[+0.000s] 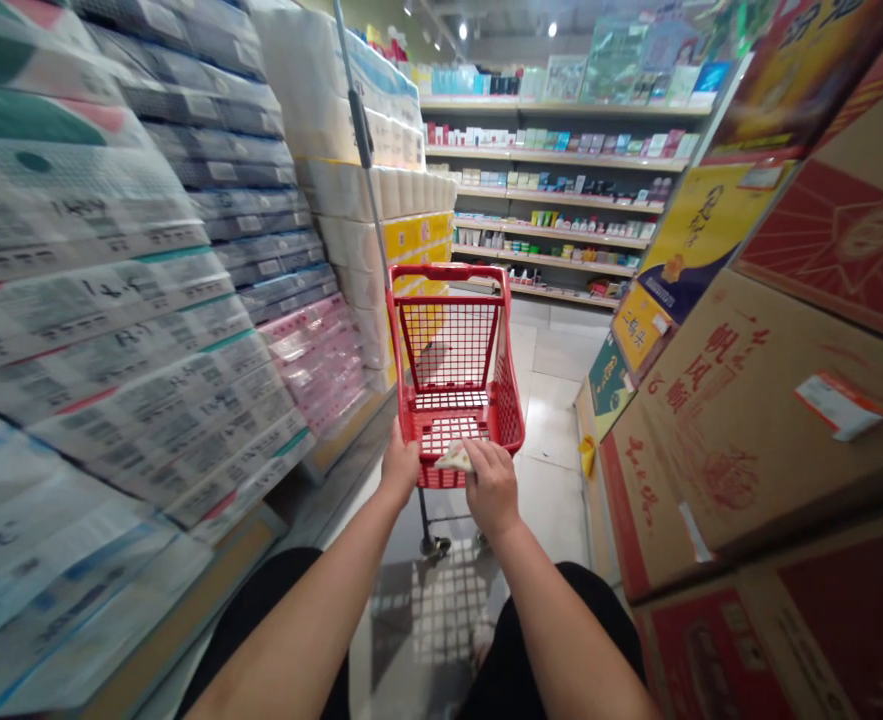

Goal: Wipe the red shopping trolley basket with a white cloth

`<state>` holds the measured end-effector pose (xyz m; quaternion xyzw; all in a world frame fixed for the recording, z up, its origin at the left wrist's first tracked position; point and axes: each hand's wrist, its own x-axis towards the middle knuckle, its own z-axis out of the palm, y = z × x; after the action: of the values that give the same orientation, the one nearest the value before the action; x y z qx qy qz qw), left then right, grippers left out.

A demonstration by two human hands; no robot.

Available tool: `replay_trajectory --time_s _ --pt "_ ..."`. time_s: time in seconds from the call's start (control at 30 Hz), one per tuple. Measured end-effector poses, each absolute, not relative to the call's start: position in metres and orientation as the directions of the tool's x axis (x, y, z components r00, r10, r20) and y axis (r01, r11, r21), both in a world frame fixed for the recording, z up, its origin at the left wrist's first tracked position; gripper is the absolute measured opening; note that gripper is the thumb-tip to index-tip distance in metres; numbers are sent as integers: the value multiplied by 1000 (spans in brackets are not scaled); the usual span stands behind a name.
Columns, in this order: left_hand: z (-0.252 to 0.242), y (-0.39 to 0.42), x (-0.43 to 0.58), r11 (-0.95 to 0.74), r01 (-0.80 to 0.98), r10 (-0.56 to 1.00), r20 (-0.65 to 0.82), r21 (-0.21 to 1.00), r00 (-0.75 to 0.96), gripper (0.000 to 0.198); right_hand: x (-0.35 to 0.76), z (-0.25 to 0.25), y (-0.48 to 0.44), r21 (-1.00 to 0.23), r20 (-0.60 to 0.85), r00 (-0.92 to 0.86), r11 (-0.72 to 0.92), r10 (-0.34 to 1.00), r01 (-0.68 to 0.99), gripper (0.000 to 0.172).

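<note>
A red plastic shopping cart (pixel 517 405) stands in front of me, its grid panel and top bar on the far side. My left hand (pixel 400 465) is closed around the cart's near left corner. At the near rim, the fingers of my right hand (pixel 493 487) are closed over a small, flat, pale thing with a faint pattern (pixel 454 457). What it is I cannot make out; it lies against the rim. A thin pole (pixel 372 190) with a dark grip rises from the cart's left side. No goods show in the basket.
Stacked paper packs (pixel 111 260) line the left side, with toilet roll packs (pixel 381 190) beyond. Cardboard boxes (pixel 718 430) are piled close on the right. Shelves (pixel 553 155) of small goods cross the far end. Pale floor tiles (pixel 553 420) run between the stacks.
</note>
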<state>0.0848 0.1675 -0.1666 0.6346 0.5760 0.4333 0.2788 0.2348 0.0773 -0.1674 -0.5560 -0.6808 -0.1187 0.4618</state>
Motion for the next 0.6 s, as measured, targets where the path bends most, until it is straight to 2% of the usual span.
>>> replay_trajectory --time_s 0.1,0.2,0.33,0.47,0.6 --pt "-162 166 80 -138 360 981 177 923 -79 63 235 -168 77 -368 742 69 319 666 873 40" --pt "-157 164 76 -118 318 987 146 941 -66 62 233 -168 75 -364 755 52 352 654 862 43" --pt "-154 161 69 -106 323 991 125 941 -40 63 231 -168 72 -405 778 98 377 621 833 45" --pt "-157 162 64 -183 363 978 207 914 -27 64 232 -168 70 -440 805 148 409 575 799 40" --pt "-160 175 61 -250 413 962 271 876 8 66 232 -168 68 -302 842 34 417 538 857 32"
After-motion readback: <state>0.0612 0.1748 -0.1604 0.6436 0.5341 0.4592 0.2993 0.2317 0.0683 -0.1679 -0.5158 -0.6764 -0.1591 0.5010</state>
